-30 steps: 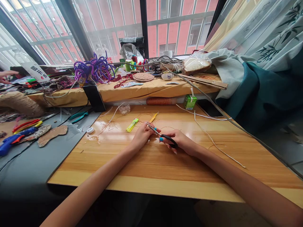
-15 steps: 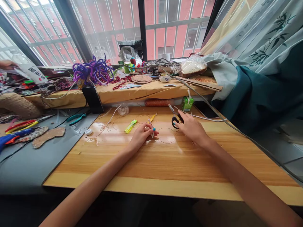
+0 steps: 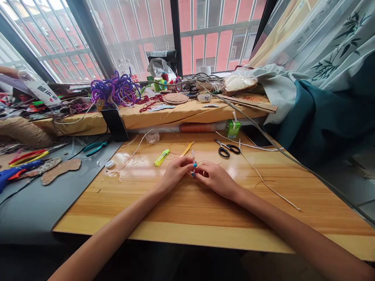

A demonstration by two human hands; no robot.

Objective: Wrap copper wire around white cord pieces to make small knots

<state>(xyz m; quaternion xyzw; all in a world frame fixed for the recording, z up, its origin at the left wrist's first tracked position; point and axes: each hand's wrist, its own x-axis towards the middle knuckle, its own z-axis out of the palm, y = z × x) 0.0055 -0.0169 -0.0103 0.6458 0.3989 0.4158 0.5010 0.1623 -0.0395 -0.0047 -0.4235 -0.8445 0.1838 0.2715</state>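
A wooden table (image 3: 164, 207) bears scissors (image 3: 222, 144) and a lighter (image 3: 161, 157).

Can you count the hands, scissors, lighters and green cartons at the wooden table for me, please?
Hands: 2, left hand and right hand
Scissors: 1 pair
Lighter: 1
Green carton: 1
Total: 5

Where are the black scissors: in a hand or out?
Out: the scissors lie on the wooden table, apart from both the left hand and the right hand.
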